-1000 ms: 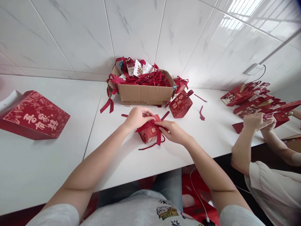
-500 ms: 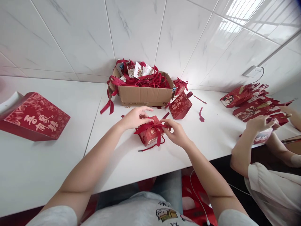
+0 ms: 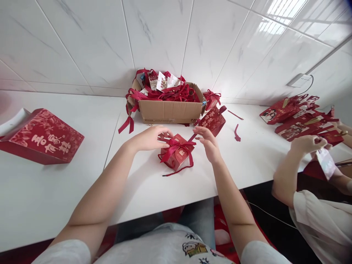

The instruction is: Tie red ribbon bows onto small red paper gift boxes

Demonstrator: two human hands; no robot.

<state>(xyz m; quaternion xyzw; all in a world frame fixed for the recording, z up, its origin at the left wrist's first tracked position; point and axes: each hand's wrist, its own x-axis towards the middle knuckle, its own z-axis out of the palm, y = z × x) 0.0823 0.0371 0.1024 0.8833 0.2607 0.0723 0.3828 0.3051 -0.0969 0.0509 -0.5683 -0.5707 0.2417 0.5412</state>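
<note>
At the left, a large red floral cardboard box with pale lettering (image 3: 52, 139) is laid on the white table (image 3: 143, 190), its pale inside exposed at one end. Toward the middle, an open brown cardboard carton (image 3: 170, 113) is heaped with red fabric ribbons (image 3: 178, 95) and white printed cards (image 3: 161, 81); some ribbon ends are draped over its left edge.

In front of it, between the two hands, a small red paper box (image 3: 174, 161) is topped by a red ribbon bow (image 3: 180, 146). The left hand (image 3: 150, 140) is held loosely curved at its left side; whether contact is made cannot be told. The right hand (image 3: 210, 146) is held open and apart from it.

Beside the carton, a small red bow-tied box (image 3: 211, 103) and a red paper bag with a ribbon handle (image 3: 213, 123) are placed. Farther right, red photo-printed bags (image 3: 280, 113) are clustered near a co-worker's hand (image 3: 304, 145).

One second ago the bow was pinched by both hands; now the right hand is drawn away and the loops are left exposed.
</note>
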